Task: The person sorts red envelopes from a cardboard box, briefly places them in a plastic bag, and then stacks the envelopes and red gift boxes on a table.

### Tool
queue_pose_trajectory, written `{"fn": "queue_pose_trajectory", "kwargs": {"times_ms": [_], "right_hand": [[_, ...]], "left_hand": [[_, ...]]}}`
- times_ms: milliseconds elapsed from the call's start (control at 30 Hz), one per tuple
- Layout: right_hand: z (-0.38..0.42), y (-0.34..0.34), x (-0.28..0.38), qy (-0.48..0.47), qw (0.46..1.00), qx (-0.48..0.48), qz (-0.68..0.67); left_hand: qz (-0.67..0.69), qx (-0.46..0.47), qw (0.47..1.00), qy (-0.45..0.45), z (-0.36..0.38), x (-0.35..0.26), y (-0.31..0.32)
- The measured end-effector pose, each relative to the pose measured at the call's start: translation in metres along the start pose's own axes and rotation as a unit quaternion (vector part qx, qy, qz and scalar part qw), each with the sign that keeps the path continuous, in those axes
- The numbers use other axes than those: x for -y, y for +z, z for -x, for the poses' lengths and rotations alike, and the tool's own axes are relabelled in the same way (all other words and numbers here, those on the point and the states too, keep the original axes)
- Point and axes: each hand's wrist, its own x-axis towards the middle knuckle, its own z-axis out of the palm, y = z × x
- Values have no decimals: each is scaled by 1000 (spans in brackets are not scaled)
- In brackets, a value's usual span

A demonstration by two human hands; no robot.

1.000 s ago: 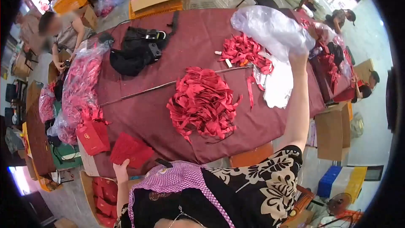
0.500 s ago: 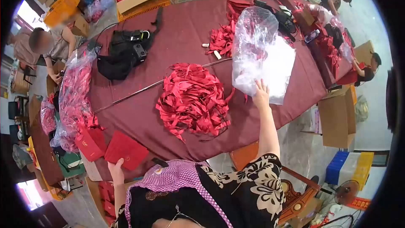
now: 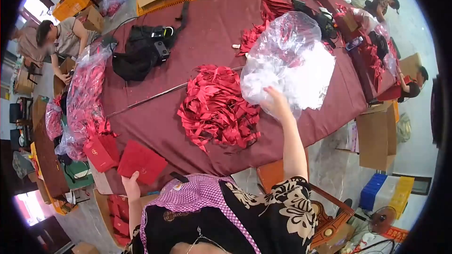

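My left hand (image 3: 132, 184) grips the lower left corner of a flat red folder-like item (image 3: 141, 162), thumb on top, over the table's near left edge. Beside it lies another red item (image 3: 101, 154) with a gold mark. My right hand (image 3: 278, 103) is closed on the near edge of a clear plastic bag (image 3: 289, 37), which is crumpled. Partly under the bag shows a stack of white sheets or packets (image 3: 315, 80). Between my hands sits a large heap of red ribbons (image 3: 219, 108).
A maroon cloth covers the table (image 3: 202, 28). On it are a black bag with devices (image 3: 141, 51), more red ribbons (image 3: 252, 35) and plastic-wrapped red goods (image 3: 84, 89). An open carton (image 3: 376, 134) stands at right. Co-workers sit at left (image 3: 70, 37) and right.
My right hand has moved left and closed on the plastic bag, pulling it left and crumpling it over the white stack. The left hand still holds the red item.
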Motion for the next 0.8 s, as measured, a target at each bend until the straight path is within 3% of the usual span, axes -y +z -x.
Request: {"fn": "queue_pose_trajectory", "kwargs": {"times_ms": [67,133,200,233,300,333,433,467,533,567,633,800], "right_hand": [[-5,-17,-14,38,988,-150,-25],[-9,-42,-15,59,947,-310,-50],[-16,-47,-59,41,913,-406,2],[-15,-42,-78,40,913,-405,2],[-15,-37,-98,253,855,-426,156],[-15,-35,-104,316,846,-409,132],[-24,-3,-197,313,888,-334,52],[-24,-10,-183,313,887,-334,51],[-22,-35,-121,345,859,-251,-283],[-19,-38,-101,346,859,-251,-282],[-13,-42,-70,280,814,-235,-452],[7,-32,-74,312,865,-183,-348]], "left_hand": [[-3,-2,1000,-4,-1,1,0],[98,-15,994,-35,-6,6,-3],[123,-27,991,-52,-22,18,-12],[147,-40,986,-67,-29,25,-16],[168,-19,982,-80,-43,16,-6],[184,-17,976,-116,-55,22,-9],[203,18,964,-169,-88,42,-15],[203,53,960,-186,-96,44,-14],[186,63,962,-191,-106,44,-9],[191,53,960,-198,-110,47,-10],[194,42,958,-205,-120,51,-13],[197,-5,963,-186,-133,56,-11]]}}
